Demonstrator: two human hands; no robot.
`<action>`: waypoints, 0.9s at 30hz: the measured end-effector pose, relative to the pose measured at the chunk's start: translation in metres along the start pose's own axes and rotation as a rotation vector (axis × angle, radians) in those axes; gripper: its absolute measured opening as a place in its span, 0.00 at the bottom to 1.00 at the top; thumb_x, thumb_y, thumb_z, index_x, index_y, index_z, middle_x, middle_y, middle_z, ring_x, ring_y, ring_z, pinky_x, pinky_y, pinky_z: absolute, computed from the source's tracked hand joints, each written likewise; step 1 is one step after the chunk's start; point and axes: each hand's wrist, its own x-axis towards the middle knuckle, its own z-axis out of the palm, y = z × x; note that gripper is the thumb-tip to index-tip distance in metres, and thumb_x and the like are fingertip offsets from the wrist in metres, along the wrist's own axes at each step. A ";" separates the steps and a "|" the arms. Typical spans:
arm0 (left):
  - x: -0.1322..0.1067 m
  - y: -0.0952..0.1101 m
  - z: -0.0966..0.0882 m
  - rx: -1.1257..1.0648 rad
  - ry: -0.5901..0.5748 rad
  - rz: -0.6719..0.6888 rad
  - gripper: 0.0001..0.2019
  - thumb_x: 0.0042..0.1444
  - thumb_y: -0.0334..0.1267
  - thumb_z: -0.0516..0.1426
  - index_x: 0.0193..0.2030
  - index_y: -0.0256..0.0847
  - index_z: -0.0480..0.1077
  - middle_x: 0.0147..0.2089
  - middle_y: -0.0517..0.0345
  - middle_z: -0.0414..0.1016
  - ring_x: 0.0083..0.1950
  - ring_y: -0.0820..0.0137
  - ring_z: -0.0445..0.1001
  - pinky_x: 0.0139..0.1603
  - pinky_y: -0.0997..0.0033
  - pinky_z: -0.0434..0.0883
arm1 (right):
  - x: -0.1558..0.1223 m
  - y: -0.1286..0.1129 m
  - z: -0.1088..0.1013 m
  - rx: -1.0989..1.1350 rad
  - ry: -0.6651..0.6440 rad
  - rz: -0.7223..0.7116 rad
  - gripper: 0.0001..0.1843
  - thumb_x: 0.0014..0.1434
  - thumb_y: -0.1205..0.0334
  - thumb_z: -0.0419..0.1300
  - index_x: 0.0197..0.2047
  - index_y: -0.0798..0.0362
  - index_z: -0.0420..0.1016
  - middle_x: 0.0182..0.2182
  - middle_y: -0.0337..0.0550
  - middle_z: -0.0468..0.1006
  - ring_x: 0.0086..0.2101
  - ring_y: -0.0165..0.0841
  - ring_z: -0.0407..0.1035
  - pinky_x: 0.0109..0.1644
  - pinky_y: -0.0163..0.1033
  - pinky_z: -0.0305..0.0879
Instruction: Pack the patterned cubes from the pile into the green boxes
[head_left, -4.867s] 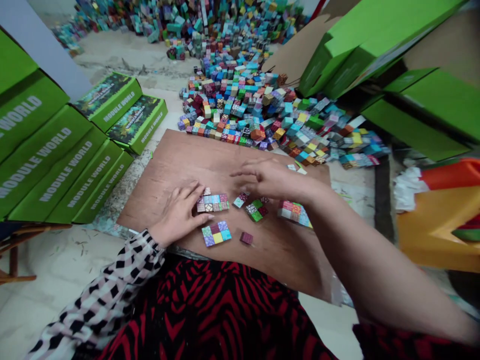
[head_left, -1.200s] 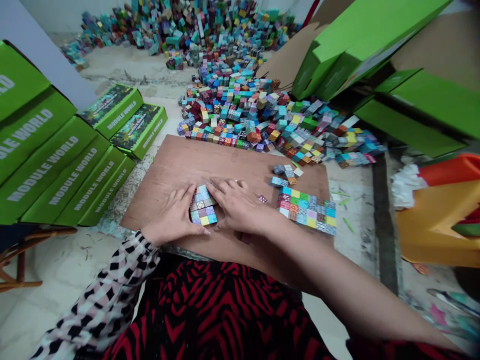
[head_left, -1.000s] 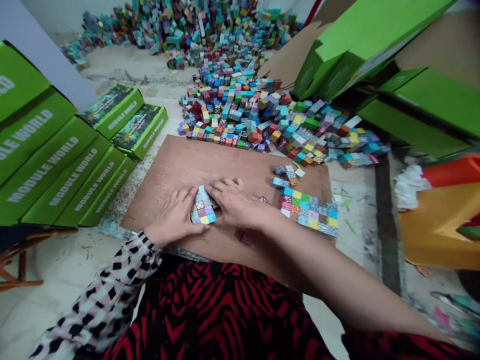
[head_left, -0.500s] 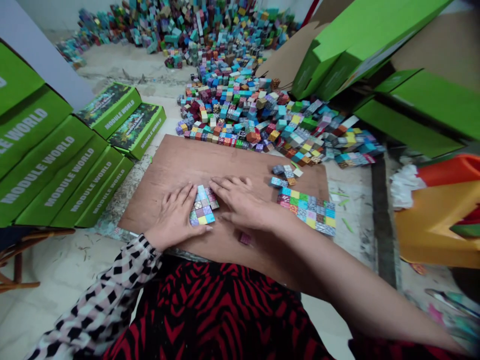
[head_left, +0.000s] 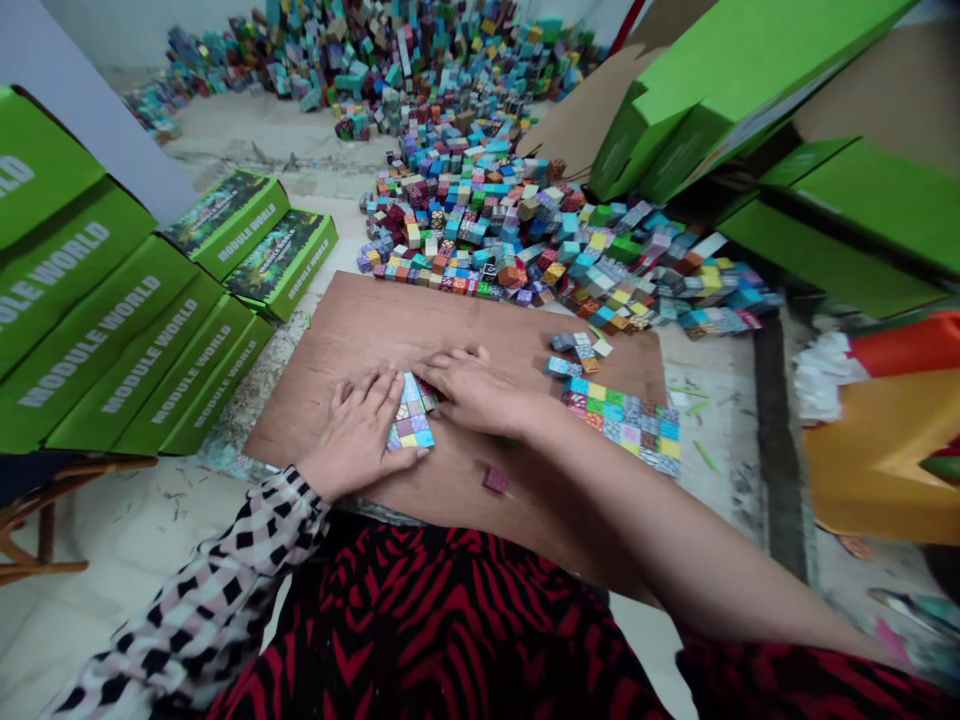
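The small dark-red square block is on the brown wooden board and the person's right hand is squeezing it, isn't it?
Not quite: the right hand isn't squeezing the small dark-red square block. The head view shows that block lying apart from both hands, while the right hand is beside the left hand. It is on the brown wooden board, as you said.

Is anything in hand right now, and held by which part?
The left hand covers the left side of the small block group; the right hand is at its right side. Whether either grips it cannot be told.
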 end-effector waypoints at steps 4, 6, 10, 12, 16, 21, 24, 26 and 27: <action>-0.001 -0.002 0.005 0.015 0.024 0.019 0.44 0.55 0.62 0.51 0.71 0.35 0.43 0.72 0.39 0.46 0.71 0.48 0.46 0.67 0.40 0.35 | -0.013 -0.016 0.000 -0.041 0.019 0.021 0.35 0.58 0.62 0.57 0.68 0.52 0.54 0.65 0.56 0.56 0.62 0.50 0.50 0.61 0.59 0.48; -0.002 -0.005 0.010 -0.009 0.041 0.026 0.47 0.54 0.63 0.51 0.71 0.33 0.40 0.72 0.36 0.45 0.72 0.49 0.44 0.68 0.42 0.35 | -0.023 -0.026 0.002 -0.083 0.024 0.015 0.33 0.60 0.61 0.55 0.67 0.51 0.56 0.66 0.56 0.53 0.64 0.53 0.46 0.62 0.63 0.44; -0.003 -0.008 0.017 -0.066 0.050 0.030 0.53 0.51 0.67 0.52 0.71 0.30 0.36 0.72 0.32 0.43 0.73 0.49 0.41 0.69 0.43 0.37 | -0.035 -0.040 0.012 -0.129 0.018 -0.016 0.30 0.61 0.60 0.53 0.67 0.50 0.58 0.67 0.56 0.51 0.65 0.54 0.43 0.63 0.65 0.42; -0.002 -0.008 0.018 -0.073 0.051 0.033 0.52 0.52 0.65 0.52 0.71 0.29 0.37 0.72 0.31 0.43 0.73 0.49 0.41 0.69 0.43 0.36 | -0.035 -0.043 0.019 -0.140 0.027 -0.022 0.29 0.62 0.62 0.52 0.67 0.51 0.58 0.67 0.55 0.52 0.65 0.53 0.43 0.64 0.66 0.40; -0.001 -0.009 0.017 -0.076 0.049 0.049 0.47 0.55 0.61 0.52 0.71 0.30 0.40 0.71 0.32 0.45 0.73 0.50 0.41 0.69 0.42 0.37 | -0.030 -0.044 0.023 -0.116 0.022 -0.029 0.27 0.63 0.64 0.49 0.65 0.54 0.62 0.65 0.53 0.58 0.65 0.52 0.44 0.64 0.67 0.38; -0.004 -0.018 0.014 -0.142 0.029 0.037 0.52 0.51 0.69 0.49 0.71 0.30 0.39 0.72 0.30 0.40 0.73 0.48 0.39 0.68 0.39 0.39 | -0.028 -0.034 0.011 0.008 0.034 0.013 0.29 0.64 0.63 0.47 0.68 0.56 0.54 0.65 0.53 0.57 0.65 0.48 0.47 0.65 0.62 0.43; -0.009 -0.020 0.015 -0.177 0.071 0.009 0.57 0.47 0.72 0.50 0.71 0.31 0.35 0.72 0.28 0.38 0.73 0.47 0.38 0.67 0.38 0.39 | -0.023 -0.025 0.015 -0.035 0.101 0.079 0.29 0.64 0.66 0.44 0.68 0.59 0.52 0.66 0.54 0.55 0.66 0.46 0.45 0.66 0.61 0.40; -0.011 -0.019 0.017 -0.170 0.072 -0.005 0.57 0.47 0.71 0.51 0.72 0.33 0.34 0.72 0.29 0.40 0.73 0.47 0.40 0.67 0.38 0.39 | -0.017 -0.022 0.022 -0.095 0.119 0.093 0.28 0.64 0.68 0.43 0.67 0.60 0.56 0.66 0.54 0.55 0.66 0.47 0.43 0.67 0.63 0.36; -0.012 -0.018 0.018 -0.161 0.064 -0.011 0.55 0.49 0.70 0.51 0.72 0.35 0.34 0.72 0.30 0.41 0.72 0.47 0.42 0.67 0.38 0.39 | -0.014 -0.022 0.025 -0.117 0.119 0.095 0.27 0.64 0.68 0.43 0.66 0.60 0.57 0.66 0.54 0.56 0.66 0.48 0.42 0.67 0.63 0.34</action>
